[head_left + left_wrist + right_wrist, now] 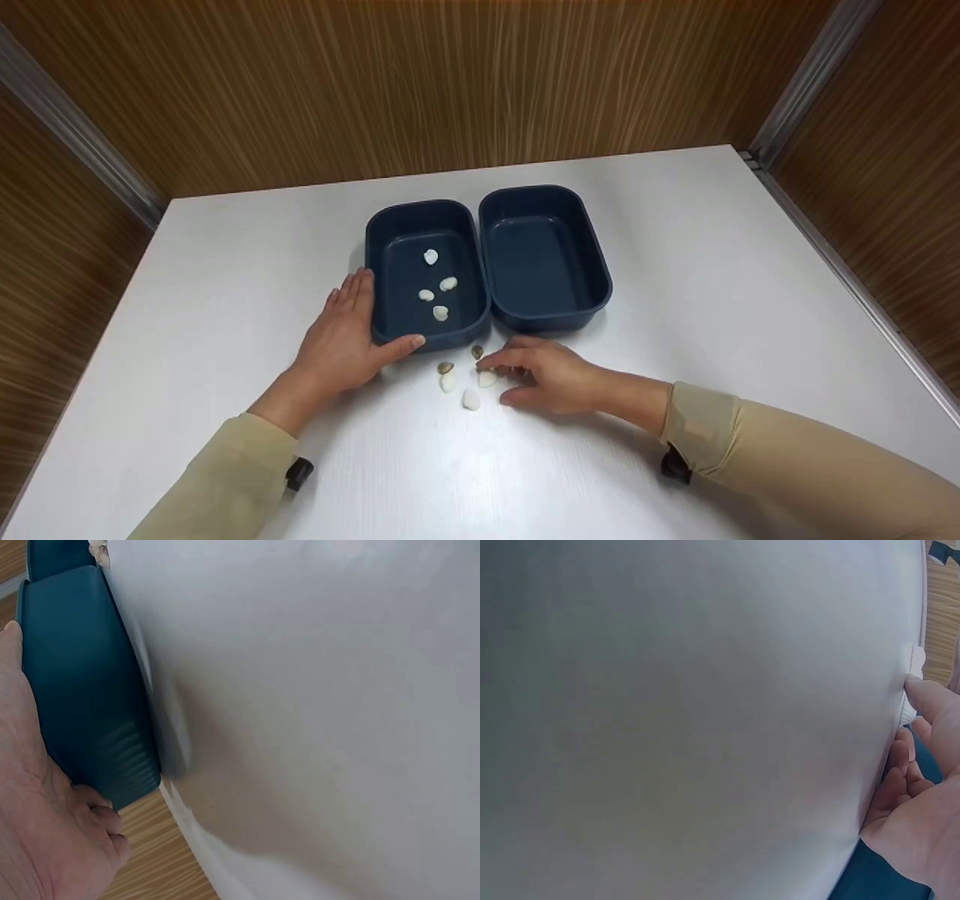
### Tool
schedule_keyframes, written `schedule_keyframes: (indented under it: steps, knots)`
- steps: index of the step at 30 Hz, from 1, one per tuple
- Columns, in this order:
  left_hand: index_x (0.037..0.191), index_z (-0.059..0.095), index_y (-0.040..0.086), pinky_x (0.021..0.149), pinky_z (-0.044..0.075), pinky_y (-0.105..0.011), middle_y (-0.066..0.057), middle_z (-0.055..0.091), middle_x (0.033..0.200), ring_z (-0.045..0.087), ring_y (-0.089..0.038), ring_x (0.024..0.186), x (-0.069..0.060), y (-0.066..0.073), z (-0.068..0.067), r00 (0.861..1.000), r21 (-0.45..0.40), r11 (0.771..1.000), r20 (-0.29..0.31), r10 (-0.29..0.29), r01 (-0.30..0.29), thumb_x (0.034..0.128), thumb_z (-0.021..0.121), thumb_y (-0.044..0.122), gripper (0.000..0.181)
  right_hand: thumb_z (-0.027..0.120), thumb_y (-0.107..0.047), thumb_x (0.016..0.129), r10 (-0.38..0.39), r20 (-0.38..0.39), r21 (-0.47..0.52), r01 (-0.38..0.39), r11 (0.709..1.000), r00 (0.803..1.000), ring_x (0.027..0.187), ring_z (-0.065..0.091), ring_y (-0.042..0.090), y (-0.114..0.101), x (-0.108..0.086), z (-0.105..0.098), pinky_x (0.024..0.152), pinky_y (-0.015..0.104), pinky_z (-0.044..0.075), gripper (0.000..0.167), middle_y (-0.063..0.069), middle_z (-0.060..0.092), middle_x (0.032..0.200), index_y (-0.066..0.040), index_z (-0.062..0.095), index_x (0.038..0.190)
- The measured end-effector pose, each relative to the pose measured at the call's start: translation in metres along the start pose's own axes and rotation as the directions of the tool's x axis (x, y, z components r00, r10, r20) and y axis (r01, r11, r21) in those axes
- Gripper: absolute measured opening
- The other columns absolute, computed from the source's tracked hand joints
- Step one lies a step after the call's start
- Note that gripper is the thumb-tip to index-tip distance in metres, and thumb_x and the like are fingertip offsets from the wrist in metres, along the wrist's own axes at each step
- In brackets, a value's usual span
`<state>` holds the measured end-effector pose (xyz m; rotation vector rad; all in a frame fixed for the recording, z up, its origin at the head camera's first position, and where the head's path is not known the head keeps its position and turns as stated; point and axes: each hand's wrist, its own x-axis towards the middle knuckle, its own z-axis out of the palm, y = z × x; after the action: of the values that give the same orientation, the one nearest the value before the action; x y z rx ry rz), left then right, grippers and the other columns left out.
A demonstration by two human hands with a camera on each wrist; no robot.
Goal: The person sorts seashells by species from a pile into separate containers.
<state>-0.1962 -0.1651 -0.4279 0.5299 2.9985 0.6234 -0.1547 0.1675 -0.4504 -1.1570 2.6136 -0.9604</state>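
Note:
My left hand (336, 341) rests against the near left corner of the left dark blue bin (379, 319). Its fingers lie straight along the side and its thumb lies across the front. Several white seashells are in that bin, one (430, 257) farther back than the others. On the table before the bins, my right hand (555, 375) reaches over loose shells, thumb and fingertips apart. A white shell (487, 379) lies between them, partly hidden; whether a fingertip touches it I cannot tell. Beside it are white shells (470, 400) and brown shells (445, 367).
A second dark blue bin (600, 289) stands right beside the first, with no shells visible inside. Both stand on a white table (697, 247). Wood-grain panels (465, 82) rise behind and at both sides.

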Motion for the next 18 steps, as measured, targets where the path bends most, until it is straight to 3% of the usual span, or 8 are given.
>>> schedule_keyframes:
  steps: [18]
  knots:
    - [0.165,0.009,-0.01,0.13,0.01,-0.054,-0.028,0.013,0.173,0.011,-0.039,0.162,0.0011,-0.0004,0.0009,1.0,0.007,1.0,0.001,-0.007,0.007,0.089,0.056,0.086,0.131,0.084,-0.01,0.089,0.019,0.009,0.008,-0.019,1.0,1.0,0.087,0.061,0.016,-0.0015,0.0004,-0.0002,0.077,0.026,0.052,0.035,0.003,0.067,0.104,-0.017,0.079,0.122]
